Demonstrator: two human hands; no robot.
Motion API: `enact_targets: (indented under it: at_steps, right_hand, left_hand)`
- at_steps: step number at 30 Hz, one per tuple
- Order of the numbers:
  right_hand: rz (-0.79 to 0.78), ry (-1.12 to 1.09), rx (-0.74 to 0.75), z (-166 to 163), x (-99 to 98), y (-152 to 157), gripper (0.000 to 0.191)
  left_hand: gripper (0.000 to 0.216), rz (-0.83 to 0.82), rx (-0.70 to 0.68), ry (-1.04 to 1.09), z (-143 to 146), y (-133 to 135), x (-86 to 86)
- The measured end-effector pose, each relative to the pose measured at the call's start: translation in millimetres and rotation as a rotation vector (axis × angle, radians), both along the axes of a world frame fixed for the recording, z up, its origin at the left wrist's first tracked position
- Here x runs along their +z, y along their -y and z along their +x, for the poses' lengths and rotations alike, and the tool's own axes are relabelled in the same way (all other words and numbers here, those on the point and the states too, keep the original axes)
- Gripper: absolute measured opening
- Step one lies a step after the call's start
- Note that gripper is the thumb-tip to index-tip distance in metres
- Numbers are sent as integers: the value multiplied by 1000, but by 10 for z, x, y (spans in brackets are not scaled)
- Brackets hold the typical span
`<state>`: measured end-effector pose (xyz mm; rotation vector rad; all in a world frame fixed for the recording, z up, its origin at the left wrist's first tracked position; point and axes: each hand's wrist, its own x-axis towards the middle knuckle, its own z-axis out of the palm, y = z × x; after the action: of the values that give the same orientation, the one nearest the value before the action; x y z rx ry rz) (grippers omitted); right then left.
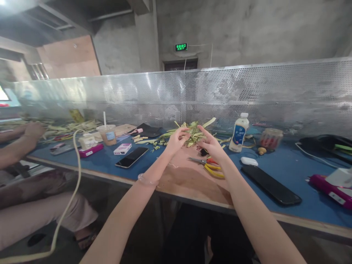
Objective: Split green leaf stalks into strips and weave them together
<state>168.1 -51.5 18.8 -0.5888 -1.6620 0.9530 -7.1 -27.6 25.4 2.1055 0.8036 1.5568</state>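
Note:
My left hand (177,141) is raised over the front of a heap of pale green and yellowish leaf strips (195,138). Its fingers curl in toward the thumb, and anything between them is too small to make out. Facing it from the right, my right hand (211,145) has its index finger stretched out and its thumb apart, with nothing visible in its grasp. A wooden board (189,183) lies beneath both hands. On it, close to my right forearm, are scissors (213,169) with yellow and orange-red handles, their blades pointing left.
Left on the blue table (145,167) are a phone (132,157), a small white box (123,149) and a drink cup (106,135). To the right stand a bottle (238,134), an earbud case (249,161) and a black phone (271,185). A co-worker's hands (34,130) are far left.

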Motion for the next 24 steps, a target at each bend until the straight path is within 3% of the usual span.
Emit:
enact_targets:
  at_steps: [3,6,10,20,24]
  right_hand:
    - [31,34,-80,2,5,-8,68]
    - [105,46,-254,9,-4,-55,54]
    - [186,-6,-432,25,-20,-123,35]
    - [142,-66,-535,9,-50,-183,22]
    - [192,74,-562,10,-89,-221,27]
  left_hand:
    - [29,42,45,-49,13,48,20]
    - [28,62,94,-102,28,95,31]
    - [23,64,76,-170,51,157,28]
    - [21,30,17,-245,77,193,26]
    - [23,-12,-3,-245,75,205,28]
